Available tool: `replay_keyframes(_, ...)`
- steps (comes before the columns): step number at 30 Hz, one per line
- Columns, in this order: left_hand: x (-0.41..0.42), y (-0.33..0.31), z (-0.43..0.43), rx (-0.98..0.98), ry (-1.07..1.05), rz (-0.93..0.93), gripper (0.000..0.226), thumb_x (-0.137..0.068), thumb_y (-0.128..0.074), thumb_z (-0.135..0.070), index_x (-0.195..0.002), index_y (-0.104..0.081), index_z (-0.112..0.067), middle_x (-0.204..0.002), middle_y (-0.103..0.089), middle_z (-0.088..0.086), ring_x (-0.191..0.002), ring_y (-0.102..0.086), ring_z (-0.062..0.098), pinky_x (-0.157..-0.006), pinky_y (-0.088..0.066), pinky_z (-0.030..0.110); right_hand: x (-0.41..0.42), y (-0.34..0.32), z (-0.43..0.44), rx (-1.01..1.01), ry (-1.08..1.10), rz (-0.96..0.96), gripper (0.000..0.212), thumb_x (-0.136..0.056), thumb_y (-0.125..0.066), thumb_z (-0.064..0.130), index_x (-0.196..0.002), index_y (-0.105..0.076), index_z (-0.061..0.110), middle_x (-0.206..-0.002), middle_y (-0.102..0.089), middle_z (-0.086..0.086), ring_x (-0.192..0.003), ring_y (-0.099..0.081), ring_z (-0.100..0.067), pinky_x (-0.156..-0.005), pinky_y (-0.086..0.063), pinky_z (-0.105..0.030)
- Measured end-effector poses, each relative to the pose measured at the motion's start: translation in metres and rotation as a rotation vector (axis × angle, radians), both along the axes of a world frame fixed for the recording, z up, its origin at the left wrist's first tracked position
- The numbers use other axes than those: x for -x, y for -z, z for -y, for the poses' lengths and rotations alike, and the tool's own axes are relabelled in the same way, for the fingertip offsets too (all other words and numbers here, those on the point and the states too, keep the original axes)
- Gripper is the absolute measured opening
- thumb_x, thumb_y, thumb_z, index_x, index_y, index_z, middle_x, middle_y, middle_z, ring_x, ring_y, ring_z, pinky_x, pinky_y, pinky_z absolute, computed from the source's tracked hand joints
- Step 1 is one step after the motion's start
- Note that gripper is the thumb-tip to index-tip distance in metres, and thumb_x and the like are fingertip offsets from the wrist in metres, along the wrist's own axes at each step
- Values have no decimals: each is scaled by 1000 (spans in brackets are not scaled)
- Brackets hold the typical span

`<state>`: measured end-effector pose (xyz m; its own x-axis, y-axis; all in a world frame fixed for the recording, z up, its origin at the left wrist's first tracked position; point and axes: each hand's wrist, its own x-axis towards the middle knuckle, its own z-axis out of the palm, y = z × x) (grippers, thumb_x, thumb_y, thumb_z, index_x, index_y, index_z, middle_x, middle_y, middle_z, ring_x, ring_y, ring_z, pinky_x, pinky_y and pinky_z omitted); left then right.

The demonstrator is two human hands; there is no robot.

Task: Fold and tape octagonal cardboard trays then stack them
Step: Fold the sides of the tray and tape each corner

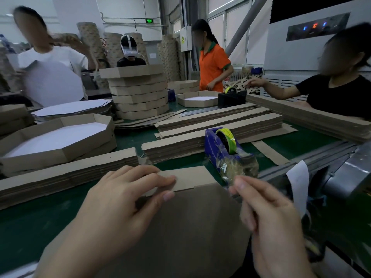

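While the left hand (120,199) rests on the cardboard tray (190,227), its fingers (160,178) lie nearly straight across the wall strip (192,177); thumb hidden. The tray sits at the near table (30,227) edge, plain brown underside toward the camera, angled corners visible. The wall strip lies along its far edge, long axis roughly left to right. Material: matte, unprinted corrugated board. The right hand (267,213), motion-blurred, pinches a strip of clear tape (236,171), crinkled and glossy, which runs to the blue tape dispenser (218,145) just beyond. Dispenser's long axis runs away from the person, cutter end nearest. Behind: flat strip piles (220,121), a white-lined tray (60,135) at left, a stack of finished trays (140,93).
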<state>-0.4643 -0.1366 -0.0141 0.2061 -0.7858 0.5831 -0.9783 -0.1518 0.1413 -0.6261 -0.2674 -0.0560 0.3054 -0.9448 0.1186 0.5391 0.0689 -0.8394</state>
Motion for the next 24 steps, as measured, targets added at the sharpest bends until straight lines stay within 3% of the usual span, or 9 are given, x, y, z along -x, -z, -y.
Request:
replay_keyframes(6, 1, -2, -1, -35, -2, -1, 31, -86, -45, -53, -102, -70, -42, -105, -64, -23, -94, -63, 9, -69, -54, 37, -31, -1, -39, -89, -209, -28, 24, -45, -73, 30, -64, -78, 16, -63, -71, -15, -23, -28, -6, -29, -17, -11)
replay_keyframes(15, 1, -2, -3, -46, 63, -12, 31, -85, -46, -49, -105, -68, -38, -110, -63, -23, -100, -61, 7, -75, -53, 39, -43, -3, -45, -223, -181, -25, 28, -39, -74, 32, -59, -76, 11, -60, -70, -15, -22, -26, -7, -28, -16, -11)
replay_keyframes(19, 1, -1, -3, -19, 49, -46, 19, -81, -45, -55, -94, -47, -40, -103, -62, -25, -88, -56, 2, -68, -48, 25, -43, -2, -45, -252, -167, -52, 31, -38, -74, 33, -59, -75, 10, -60, -70, -14, -22, -28, -9, -29, -17, -12)
replay_keyframes(24, 3, -4, -4, -52, 82, 0, 15, -83, -43, -53, -92, -36, -44, -105, -62, -22, -90, -54, 3, -66, -48, 26, -44, -1, -49, -292, -194, -88, 27, -41, -74, 31, -56, -74, 9, -59, -70, -14, -21, -29, -10, -28, -18, -13)
